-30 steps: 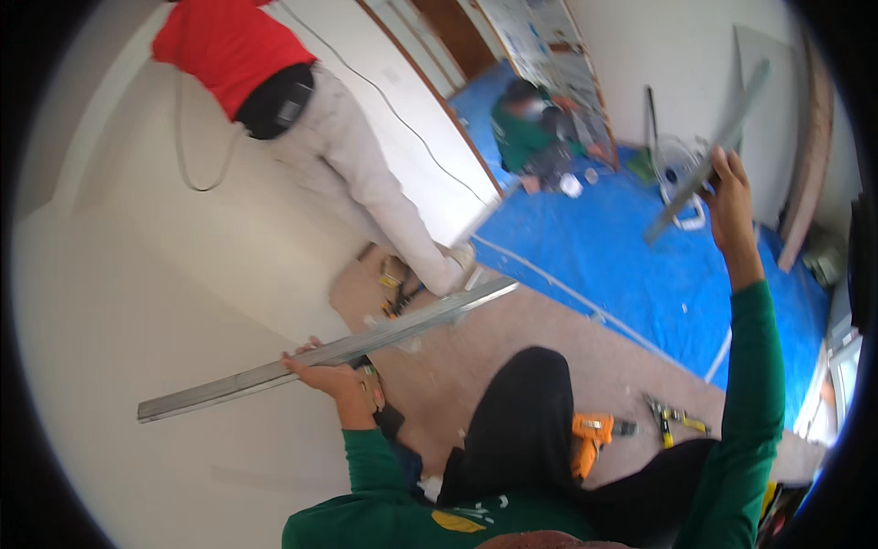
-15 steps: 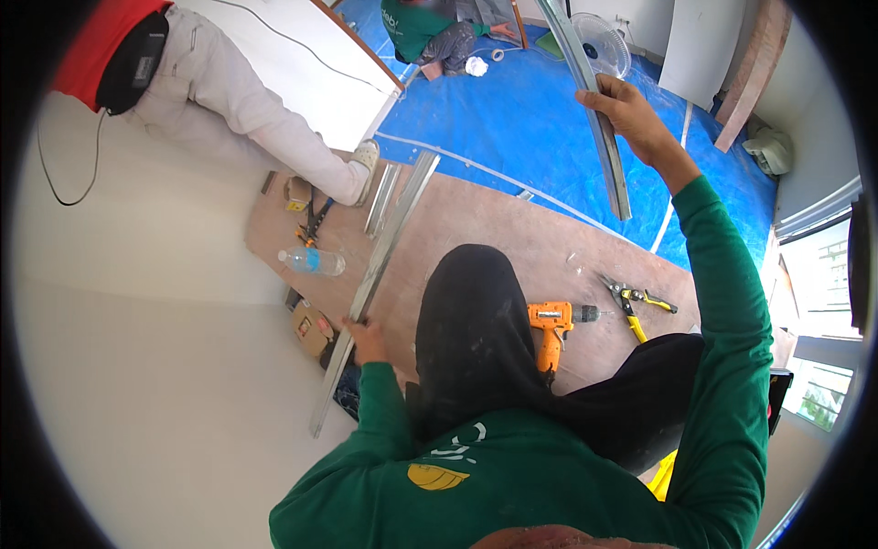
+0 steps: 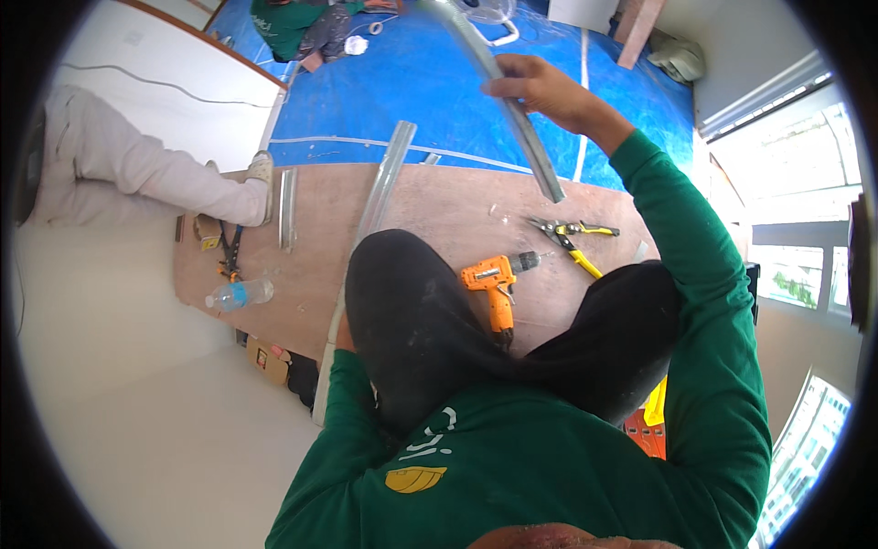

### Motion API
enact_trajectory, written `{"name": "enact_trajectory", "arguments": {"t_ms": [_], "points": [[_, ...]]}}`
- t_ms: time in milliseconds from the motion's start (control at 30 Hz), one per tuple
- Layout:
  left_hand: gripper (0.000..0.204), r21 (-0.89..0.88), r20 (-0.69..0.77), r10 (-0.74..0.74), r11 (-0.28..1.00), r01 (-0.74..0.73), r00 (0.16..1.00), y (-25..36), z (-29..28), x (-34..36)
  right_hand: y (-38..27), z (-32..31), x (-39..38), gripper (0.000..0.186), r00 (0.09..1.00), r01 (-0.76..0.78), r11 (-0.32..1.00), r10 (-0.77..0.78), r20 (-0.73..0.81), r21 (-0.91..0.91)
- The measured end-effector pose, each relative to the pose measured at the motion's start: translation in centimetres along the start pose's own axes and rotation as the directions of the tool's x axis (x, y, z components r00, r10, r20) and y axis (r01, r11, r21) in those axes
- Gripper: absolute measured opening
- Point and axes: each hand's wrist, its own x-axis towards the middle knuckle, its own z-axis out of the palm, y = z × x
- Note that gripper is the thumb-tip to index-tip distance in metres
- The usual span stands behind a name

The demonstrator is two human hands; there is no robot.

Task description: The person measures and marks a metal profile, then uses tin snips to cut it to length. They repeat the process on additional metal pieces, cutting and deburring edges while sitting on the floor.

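Note:
My right hand (image 3: pixel 540 96) is closed around a long grey metal channel (image 3: pixel 489 73), tilted above the blue sheet. My left hand (image 3: pixel 344 334) is mostly behind my left knee beside a second long channel (image 3: pixel 380 188); its fingers are hidden. An orange cordless drill (image 3: pixel 489 279) lies on the plywood board (image 3: pixel 430 220) between my knees, with yellow-handled metal snips (image 3: pixel 576 247) to its right. At the board's left are a water bottle (image 3: pixel 247 295), orange-tipped pliers (image 3: pixel 233 247) and shorter channels (image 3: pixel 288 210).
A co-worker in pale trousers (image 3: pixel 155 165) is at the left wall. Another in green (image 3: pixel 283 27) crouches on the blue sheet (image 3: pixel 457 110) at the back, near a fan (image 3: pixel 489 14). Windows (image 3: pixel 782 274) line the right; a cardboard box (image 3: pixel 265 361) sits left below the board.
My left hand has lowered its channel from crosswise to pointing away from me, and is now behind my knee. The view has tilted, shifting the scene left and up. My right hand still grips its channel.

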Motion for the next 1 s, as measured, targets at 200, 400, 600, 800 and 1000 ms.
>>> {"name": "enact_trajectory", "arguments": {"t_ms": [200,400,600,800,1000], "points": [[0.107,0.096,0.781,0.388,0.698,-0.709,0.488,14.7,19.4,-14.3,-2.7,5.3,-1.8,0.040,0.976,0.191,0.969,-0.171,0.132,-0.158],[0.083,-0.255,0.817,0.573,0.453,-0.854,0.060,17.4,36.4,-29.6,-4.7,7.0,-2.7,0.038,0.969,0.248,0.930,-0.235,0.082,-0.272],[0.101,0.074,0.821,0.571,-0.105,-0.992,0.001,18.8,39.6,-31.8,8.8,-1.3,-11.7,0.080,0.979,0.171,0.887,-0.201,-0.025,-0.429],[0.072,-0.155,0.878,0.375,-0.363,-0.919,-0.296,13.1,40.5,-30.7,29.6,5.7,-25.8,0.148,0.906,-0.288,0.220,0.377,-0.192,-0.932],[0.067,-0.139,0.942,0.185,-0.546,-0.826,-0.281,9.0,40.7,-29.5,30.2,6.4,-26.7,0.111,0.844,-0.404,0.316,0.490,-0.217,-0.858]]}}
